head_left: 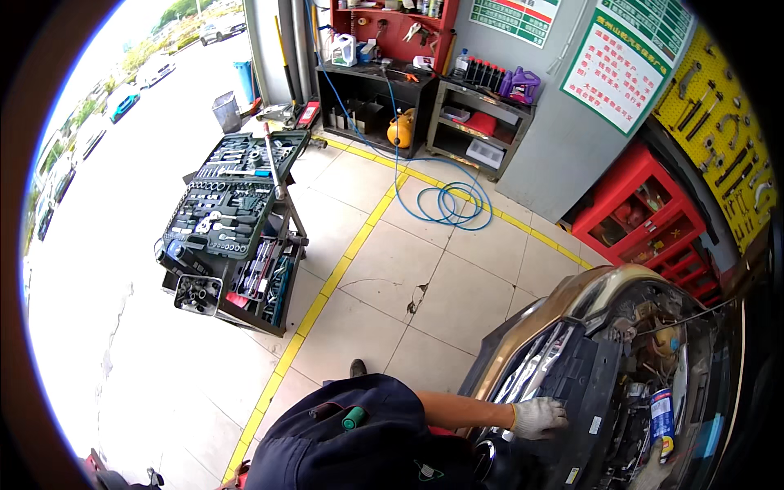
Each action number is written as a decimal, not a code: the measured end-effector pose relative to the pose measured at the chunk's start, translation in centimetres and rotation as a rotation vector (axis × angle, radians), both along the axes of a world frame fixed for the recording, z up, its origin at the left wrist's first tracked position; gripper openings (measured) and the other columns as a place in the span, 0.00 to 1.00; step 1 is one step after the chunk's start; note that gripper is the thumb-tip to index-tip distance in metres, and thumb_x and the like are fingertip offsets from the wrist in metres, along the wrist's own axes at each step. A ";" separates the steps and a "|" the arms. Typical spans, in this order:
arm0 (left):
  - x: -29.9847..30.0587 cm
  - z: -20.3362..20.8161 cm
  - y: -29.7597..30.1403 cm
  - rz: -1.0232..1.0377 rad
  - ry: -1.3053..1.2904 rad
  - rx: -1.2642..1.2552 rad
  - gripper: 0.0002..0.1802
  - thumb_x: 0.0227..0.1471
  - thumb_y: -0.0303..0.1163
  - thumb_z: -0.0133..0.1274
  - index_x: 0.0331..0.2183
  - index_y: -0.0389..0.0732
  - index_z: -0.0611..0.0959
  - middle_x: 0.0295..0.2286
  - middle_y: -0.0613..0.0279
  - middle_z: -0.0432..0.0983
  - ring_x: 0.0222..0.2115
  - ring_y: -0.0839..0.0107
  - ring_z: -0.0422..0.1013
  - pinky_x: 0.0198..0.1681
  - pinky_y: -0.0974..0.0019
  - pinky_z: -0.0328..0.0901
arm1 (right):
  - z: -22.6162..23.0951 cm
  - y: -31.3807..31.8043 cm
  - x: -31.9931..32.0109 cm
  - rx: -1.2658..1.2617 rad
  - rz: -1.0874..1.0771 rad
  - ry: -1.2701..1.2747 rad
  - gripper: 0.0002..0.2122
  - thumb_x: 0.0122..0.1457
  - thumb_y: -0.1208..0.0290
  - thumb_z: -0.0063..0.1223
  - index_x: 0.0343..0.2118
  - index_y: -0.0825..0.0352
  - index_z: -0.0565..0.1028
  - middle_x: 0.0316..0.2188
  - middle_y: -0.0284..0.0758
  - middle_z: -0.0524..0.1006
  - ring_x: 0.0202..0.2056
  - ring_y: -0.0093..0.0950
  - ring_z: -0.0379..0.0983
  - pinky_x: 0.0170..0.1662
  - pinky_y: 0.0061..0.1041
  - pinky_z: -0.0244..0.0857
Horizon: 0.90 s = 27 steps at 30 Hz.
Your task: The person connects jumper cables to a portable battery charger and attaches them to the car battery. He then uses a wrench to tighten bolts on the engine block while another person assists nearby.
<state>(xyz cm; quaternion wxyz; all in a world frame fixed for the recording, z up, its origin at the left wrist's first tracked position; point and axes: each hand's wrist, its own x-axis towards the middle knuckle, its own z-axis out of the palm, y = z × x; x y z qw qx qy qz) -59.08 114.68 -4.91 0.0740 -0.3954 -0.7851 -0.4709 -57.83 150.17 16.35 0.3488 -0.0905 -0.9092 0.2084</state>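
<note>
An open socket-set case [260, 228] tops a tool cart [253, 325] at left; at right, a gloved left hand [539, 418], fingers loosely bent, its grip impossible to tell, appears over the front of a tan car [563, 304], while the gloved right hand [652, 472], partly hidden, grasps a blue aerosol can [661, 412] near its base, over the exposed engine bay.

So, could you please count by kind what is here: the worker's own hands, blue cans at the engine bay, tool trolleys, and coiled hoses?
Hands: 2 (left hand, right hand)
Blue can: 1
Tool trolley: 1
Coiled hose: 1
Total: 5
</note>
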 end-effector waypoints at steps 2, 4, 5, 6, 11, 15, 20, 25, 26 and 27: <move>-0.1 -1.1 -9.0 0.116 -0.135 -0.080 0.21 0.54 0.42 0.60 0.46 0.40 0.83 0.40 0.50 0.80 0.45 0.49 0.76 0.50 0.46 0.71 | -5.1 -9.6 -4.0 -0.090 0.312 -0.073 0.24 0.57 0.75 0.63 0.58 0.71 0.72 0.42 0.39 0.79 0.39 0.33 0.77 0.49 0.36 0.67; 1.2 -2.0 -20.7 0.354 -0.453 -0.297 0.19 0.57 0.44 0.57 0.45 0.43 0.83 0.40 0.50 0.81 0.45 0.49 0.77 0.48 0.47 0.72 | -11.4 -18.6 -8.8 -0.393 0.439 -0.418 0.30 0.51 0.83 0.67 0.59 0.70 0.71 0.40 0.35 0.76 0.35 0.23 0.75 0.32 0.21 0.73; 2.9 -3.7 -26.6 0.521 -0.542 -0.302 0.18 0.57 0.44 0.56 0.45 0.44 0.84 0.40 0.51 0.81 0.44 0.49 0.77 0.48 0.48 0.72 | -11.4 -26.8 -9.0 -0.499 0.516 -0.598 0.28 0.52 0.82 0.68 0.57 0.69 0.72 0.42 0.36 0.76 0.34 0.21 0.75 0.30 0.20 0.73; 4.5 -5.1 -32.0 0.658 -0.514 -0.322 0.19 0.57 0.44 0.56 0.45 0.43 0.84 0.40 0.52 0.82 0.43 0.49 0.78 0.47 0.48 0.72 | -13.8 -31.3 -10.2 -0.606 0.599 -0.568 0.25 0.53 0.81 0.68 0.55 0.68 0.72 0.40 0.36 0.76 0.30 0.22 0.75 0.28 0.19 0.73; 17.0 -8.5 -50.1 1.358 -0.829 -0.218 0.20 0.59 0.46 0.55 0.46 0.45 0.85 0.40 0.52 0.83 0.44 0.51 0.78 0.48 0.49 0.72 | -23.4 -52.4 -14.9 -0.627 0.688 -0.953 0.22 0.56 0.74 0.68 0.53 0.68 0.74 0.40 0.38 0.77 0.30 0.27 0.78 0.23 0.23 0.77; 31.0 -14.4 -55.3 1.815 -1.083 0.112 0.22 0.59 0.48 0.55 0.46 0.42 0.85 0.41 0.49 0.84 0.44 0.49 0.79 0.48 0.51 0.72 | -30.2 -69.4 -17.9 -0.780 0.774 -1.141 0.23 0.56 0.68 0.69 0.53 0.67 0.74 0.40 0.37 0.78 0.31 0.27 0.79 0.25 0.24 0.79; 49.1 -18.1 -47.6 2.180 -1.652 0.127 0.24 0.59 0.49 0.53 0.44 0.39 0.86 0.40 0.43 0.84 0.45 0.44 0.79 0.49 0.48 0.71 | -38.7 -91.6 -17.3 -1.093 0.622 -1.485 0.20 0.58 0.66 0.68 0.50 0.68 0.75 0.42 0.41 0.76 0.36 0.33 0.78 0.29 0.28 0.79; 51.4 -12.3 -33.7 2.422 -2.130 1.144 0.21 0.59 0.43 0.53 0.40 0.33 0.85 0.29 0.52 0.82 0.26 0.60 0.77 0.31 0.57 0.73 | -44.9 -112.7 -13.2 -1.029 0.709 -1.609 0.20 0.56 0.67 0.67 0.49 0.67 0.74 0.39 0.39 0.77 0.25 0.29 0.78 0.25 0.24 0.78; 48.6 -10.6 -32.6 2.422 -2.158 1.229 0.20 0.59 0.43 0.53 0.40 0.33 0.85 0.29 0.52 0.82 0.26 0.61 0.77 0.31 0.58 0.73 | -45.4 -116.7 -11.9 -1.022 0.697 -1.582 0.23 0.55 0.68 0.67 0.52 0.67 0.72 0.39 0.38 0.78 0.30 0.28 0.79 0.27 0.24 0.78; 45.7 -8.9 -31.9 2.409 -2.175 1.298 0.20 0.60 0.42 0.54 0.40 0.33 0.85 0.29 0.52 0.82 0.26 0.62 0.78 0.31 0.58 0.73 | -46.9 -119.7 -11.3 -1.003 0.707 -1.635 0.23 0.56 0.68 0.67 0.53 0.67 0.71 0.41 0.38 0.77 0.33 0.29 0.78 0.28 0.24 0.78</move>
